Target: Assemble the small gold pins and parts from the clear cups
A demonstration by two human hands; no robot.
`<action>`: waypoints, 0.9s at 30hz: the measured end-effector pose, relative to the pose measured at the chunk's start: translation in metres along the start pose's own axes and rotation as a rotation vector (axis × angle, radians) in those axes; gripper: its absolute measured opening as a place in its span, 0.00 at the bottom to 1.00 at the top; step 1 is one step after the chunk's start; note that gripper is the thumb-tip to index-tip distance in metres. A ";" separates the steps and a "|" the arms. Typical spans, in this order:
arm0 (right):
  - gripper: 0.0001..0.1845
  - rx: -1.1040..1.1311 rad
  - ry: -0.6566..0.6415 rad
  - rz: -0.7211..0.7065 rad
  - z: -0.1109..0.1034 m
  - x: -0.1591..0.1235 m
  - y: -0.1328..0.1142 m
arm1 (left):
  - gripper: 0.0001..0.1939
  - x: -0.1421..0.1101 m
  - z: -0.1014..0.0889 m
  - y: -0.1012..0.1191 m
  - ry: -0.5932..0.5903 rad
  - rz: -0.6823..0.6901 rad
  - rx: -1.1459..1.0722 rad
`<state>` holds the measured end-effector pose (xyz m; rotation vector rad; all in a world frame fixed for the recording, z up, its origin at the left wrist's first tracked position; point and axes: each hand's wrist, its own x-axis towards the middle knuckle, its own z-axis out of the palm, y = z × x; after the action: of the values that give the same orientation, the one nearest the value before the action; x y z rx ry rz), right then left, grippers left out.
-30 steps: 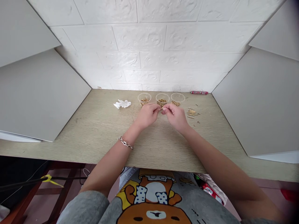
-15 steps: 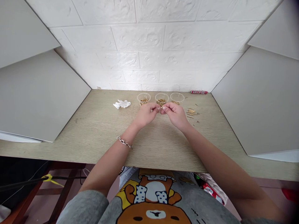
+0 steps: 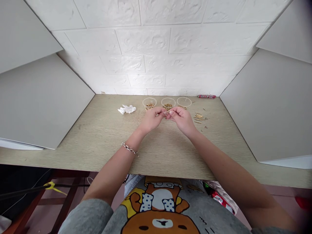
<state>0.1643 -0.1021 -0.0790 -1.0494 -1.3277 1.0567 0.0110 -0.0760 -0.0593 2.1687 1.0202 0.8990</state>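
Note:
My left hand (image 3: pixel 152 119) and my right hand (image 3: pixel 181 119) meet fingertip to fingertip above the wooden desk (image 3: pixel 102 136), just in front of the middle of three clear plastic cups. Both pinch a tiny piece between them, too small to name. The left cup (image 3: pixel 149 103), the middle cup (image 3: pixel 168 103) and the right cup (image 3: pixel 184 102) each hold small brass-coloured parts. A chain bracelet (image 3: pixel 129 149) sits on my left wrist.
Loose brass pins (image 3: pixel 199 117) lie scattered to the right of the cups. A crumpled white tissue (image 3: pixel 127 109) rests left of them. A red pen-like stick (image 3: pixel 206 96) lies by the white brick wall. Grey panels flank the desk on both sides.
Both hands have stayed pinched together, lifting and drifting very slightly toward the cups. Nothing else has moved.

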 end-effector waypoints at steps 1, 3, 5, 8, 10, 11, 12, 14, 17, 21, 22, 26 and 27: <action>0.17 0.007 0.000 0.004 0.000 0.000 0.000 | 0.14 0.000 0.000 0.000 0.000 -0.005 -0.001; 0.17 0.004 -0.004 0.002 0.001 0.000 0.002 | 0.14 0.000 -0.001 0.000 -0.003 -0.009 0.018; 0.16 -0.021 -0.013 -0.010 0.001 0.000 0.002 | 0.13 0.000 -0.002 0.001 -0.005 -0.003 0.059; 0.12 -0.120 -0.013 -0.056 -0.001 -0.001 0.000 | 0.13 0.000 -0.003 0.003 -0.003 0.017 0.131; 0.09 -0.255 0.001 -0.108 -0.002 -0.003 -0.002 | 0.12 -0.001 -0.004 0.004 0.003 0.030 0.183; 0.08 -0.329 0.009 -0.133 -0.003 -0.003 -0.004 | 0.12 -0.001 -0.004 0.004 0.008 0.038 0.206; 0.07 -0.396 0.018 -0.153 -0.004 -0.004 -0.005 | 0.12 -0.001 -0.003 0.004 0.012 0.048 0.226; 0.07 -0.486 0.025 -0.176 -0.005 -0.004 -0.006 | 0.11 -0.001 -0.002 0.003 0.016 0.066 0.256; 0.08 -0.559 0.019 -0.195 -0.006 -0.003 -0.004 | 0.12 -0.002 0.000 0.001 0.019 0.078 0.289; 0.08 -0.591 0.020 -0.208 -0.005 -0.002 -0.002 | 0.13 -0.003 0.003 -0.002 0.031 0.096 0.321; 0.08 -0.588 0.025 -0.195 -0.004 -0.003 -0.002 | 0.13 -0.003 0.004 -0.002 0.036 0.108 0.337; 0.07 -0.575 0.047 -0.087 -0.001 -0.004 -0.005 | 0.13 -0.004 0.008 -0.003 0.066 0.172 0.485; 0.07 -0.580 0.047 -0.068 -0.001 -0.004 -0.006 | 0.13 -0.005 0.009 -0.003 0.065 0.193 0.539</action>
<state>0.1649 -0.1074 -0.0740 -1.4271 -1.6657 0.5962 0.0140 -0.0797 -0.0684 2.7383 1.2061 0.8540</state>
